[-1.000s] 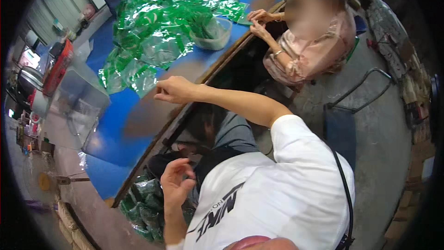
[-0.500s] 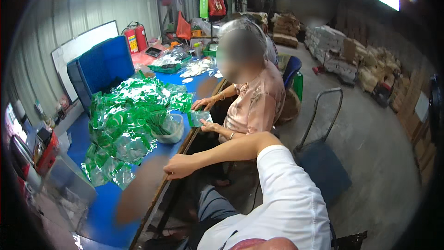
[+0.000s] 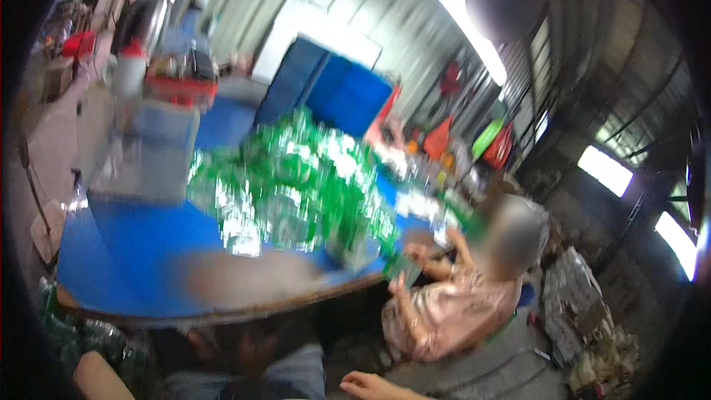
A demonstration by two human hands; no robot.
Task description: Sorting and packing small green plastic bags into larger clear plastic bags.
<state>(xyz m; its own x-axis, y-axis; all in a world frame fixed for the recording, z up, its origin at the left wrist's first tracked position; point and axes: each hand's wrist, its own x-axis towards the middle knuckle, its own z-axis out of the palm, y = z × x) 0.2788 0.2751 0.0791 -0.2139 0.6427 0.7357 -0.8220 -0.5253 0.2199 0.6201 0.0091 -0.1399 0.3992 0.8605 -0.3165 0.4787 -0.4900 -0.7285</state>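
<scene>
Low in the head view, my right hand (image 3: pixel 364 384) reaches in from the lower edge with its fingers stretched loosely to the left. Nothing shows in it, and it is apart from the table edge. At the lower left, a bare rounded part of my left arm (image 3: pixel 100 379) is visible; its fingers cannot be made out. Ahead, a blue-topped table (image 3: pixel 141 252) carries a heap of green and clear plastic packets (image 3: pixel 296 185), blurred by motion. At the table's right side, a co-worker (image 3: pixel 459 311) holds a clear, green-edged packet (image 3: pixel 406 270) in both hands.
A grey translucent bin (image 3: pixel 152 152) stands at the table's left, near a red tray (image 3: pixel 181 90). Blue panels (image 3: pixel 326 85) rise behind the heap. Stacked sacks (image 3: pixel 581 304) lie at the far right. Green packets (image 3: pixel 89 337) sit below the table's left end.
The view has swung left, putting the table ahead and the co-worker to the right. My right hand has left the table edge and is now low in the picture.
</scene>
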